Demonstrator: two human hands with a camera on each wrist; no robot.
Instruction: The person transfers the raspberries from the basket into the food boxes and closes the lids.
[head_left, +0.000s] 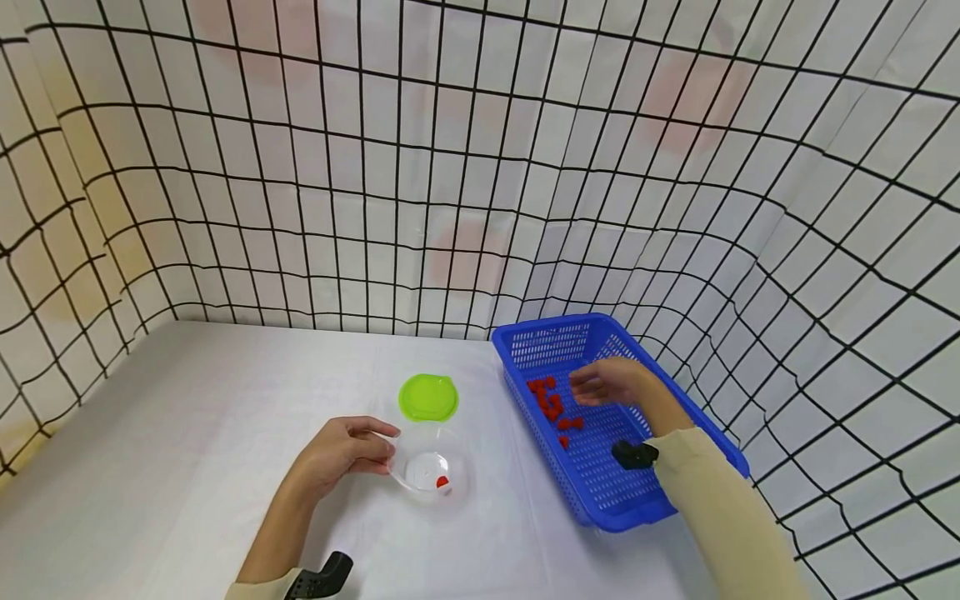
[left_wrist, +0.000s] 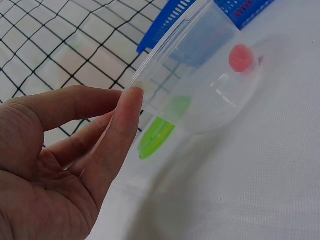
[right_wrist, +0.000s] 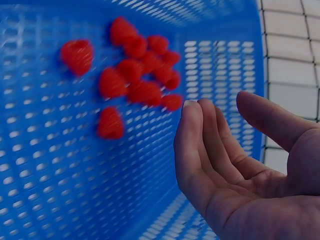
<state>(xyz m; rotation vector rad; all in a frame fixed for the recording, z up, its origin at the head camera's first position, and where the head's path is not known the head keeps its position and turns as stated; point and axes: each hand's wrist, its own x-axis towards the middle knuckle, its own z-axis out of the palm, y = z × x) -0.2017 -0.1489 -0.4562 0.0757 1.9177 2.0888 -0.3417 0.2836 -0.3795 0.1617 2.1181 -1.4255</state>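
My left hand [head_left: 337, 454] pinches the rim of a clear plastic bowl [left_wrist: 205, 107] between thumb and fingers. One red raspberry [left_wrist: 241, 58] lies inside that bowl, low on its far side. Over the blue basket [head_left: 536, 454] hovers my right hand [head_left: 611, 383], its fingers relaxed and slightly bent, thumb apart, nothing between them. Several raspberries [right_wrist: 145, 90] lie in a loose cluster on the basket floor, just beyond the right fingertips in the right wrist view. A couple of others, such as one raspberry [right_wrist: 77, 56], lie apart from the cluster.
A bright green round lid [head_left: 428, 397] lies flat on the white table [head_left: 187, 417], just behind the bowl. White cloth with a black grid [head_left: 420, 167] walls the table at the back and sides. The basket stands at the right, close to that cloth.
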